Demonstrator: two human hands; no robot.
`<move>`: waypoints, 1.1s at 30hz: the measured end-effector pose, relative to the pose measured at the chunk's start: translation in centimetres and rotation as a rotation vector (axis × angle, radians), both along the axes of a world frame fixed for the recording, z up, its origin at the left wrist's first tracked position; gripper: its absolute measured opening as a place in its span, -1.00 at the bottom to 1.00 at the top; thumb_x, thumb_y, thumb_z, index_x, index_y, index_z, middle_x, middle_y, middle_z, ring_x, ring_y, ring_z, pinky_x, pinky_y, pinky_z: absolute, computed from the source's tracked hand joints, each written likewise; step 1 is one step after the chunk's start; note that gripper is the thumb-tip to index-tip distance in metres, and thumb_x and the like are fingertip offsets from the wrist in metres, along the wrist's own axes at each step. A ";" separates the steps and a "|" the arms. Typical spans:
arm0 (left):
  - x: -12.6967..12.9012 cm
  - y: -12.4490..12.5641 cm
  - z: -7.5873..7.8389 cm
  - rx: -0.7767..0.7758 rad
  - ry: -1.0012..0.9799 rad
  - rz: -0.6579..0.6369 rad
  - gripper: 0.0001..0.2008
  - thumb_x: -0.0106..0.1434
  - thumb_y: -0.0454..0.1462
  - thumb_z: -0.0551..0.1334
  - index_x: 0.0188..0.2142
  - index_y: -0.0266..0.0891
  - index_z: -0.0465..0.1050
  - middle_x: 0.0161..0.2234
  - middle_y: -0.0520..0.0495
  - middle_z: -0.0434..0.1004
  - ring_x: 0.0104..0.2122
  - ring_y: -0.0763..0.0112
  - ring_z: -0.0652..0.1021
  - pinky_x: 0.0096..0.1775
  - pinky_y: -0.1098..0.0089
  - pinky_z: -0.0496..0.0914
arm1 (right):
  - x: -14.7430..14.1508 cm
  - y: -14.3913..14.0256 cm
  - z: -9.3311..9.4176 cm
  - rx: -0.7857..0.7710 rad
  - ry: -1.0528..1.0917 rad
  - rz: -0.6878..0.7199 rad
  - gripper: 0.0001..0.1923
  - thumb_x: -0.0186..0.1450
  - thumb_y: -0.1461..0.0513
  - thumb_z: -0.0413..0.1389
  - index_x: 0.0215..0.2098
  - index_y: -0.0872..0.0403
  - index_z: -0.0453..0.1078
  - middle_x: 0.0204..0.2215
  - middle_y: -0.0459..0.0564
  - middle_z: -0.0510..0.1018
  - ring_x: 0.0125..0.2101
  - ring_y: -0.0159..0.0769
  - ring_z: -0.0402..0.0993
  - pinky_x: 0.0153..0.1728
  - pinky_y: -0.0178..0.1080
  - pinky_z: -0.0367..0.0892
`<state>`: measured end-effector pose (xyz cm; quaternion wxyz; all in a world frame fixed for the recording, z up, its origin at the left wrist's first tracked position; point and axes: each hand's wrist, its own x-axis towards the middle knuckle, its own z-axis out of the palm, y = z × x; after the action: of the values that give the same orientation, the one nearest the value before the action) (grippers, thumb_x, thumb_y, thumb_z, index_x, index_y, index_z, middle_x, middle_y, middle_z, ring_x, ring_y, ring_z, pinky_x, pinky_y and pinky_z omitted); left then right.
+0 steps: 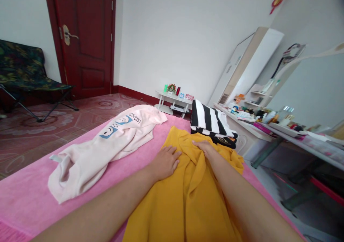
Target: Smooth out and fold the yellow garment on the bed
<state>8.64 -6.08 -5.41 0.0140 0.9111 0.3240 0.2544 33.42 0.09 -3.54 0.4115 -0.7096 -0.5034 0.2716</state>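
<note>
A mustard-yellow garment (188, 199) lies spread out in front of me, its far end loosely creased and its near end running out of the picture. My left hand (167, 161) rests on its left side with the palm down and the fingers stretched out. Across from it, my right hand (203, 146) is closed on a fold of the same cloth near the upper right; most of its fingers are hidden. To the left lies a pale pink sweatshirt (115, 145) with blue-and-white prints, rumpled. Beyond my right hand sits a folded stack of black-and-white striped clothes (209, 118).
The clothes lie on a pink blanket (24, 192). At right stands a dressing table (243, 125) crowded with bottles, with a mirror. A small white stand (174, 98) is by the far wall. A folding chair (24, 70) and red door (86, 38) are at left.
</note>
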 end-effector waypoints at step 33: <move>0.0 0.3 -0.4 0.011 0.058 -0.034 -0.58 0.35 -0.20 -0.06 0.15 -0.16 0.28 0.13 -0.23 0.26 0.09 0.13 0.31 0.11 0.10 0.16 | -8.5 -23.7 7.0 0.044 -0.758 1.057 -0.50 0.15 0.51 -0.09 -0.05 -0.02 0.34 0.01 -0.03 0.40 -0.11 -0.37 0.40 -0.18 -0.36 0.24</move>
<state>8.67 -5.78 -5.83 0.0041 0.9236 0.3073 0.2293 24.91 -23.65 3.43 0.0307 -0.4046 -0.9002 0.1581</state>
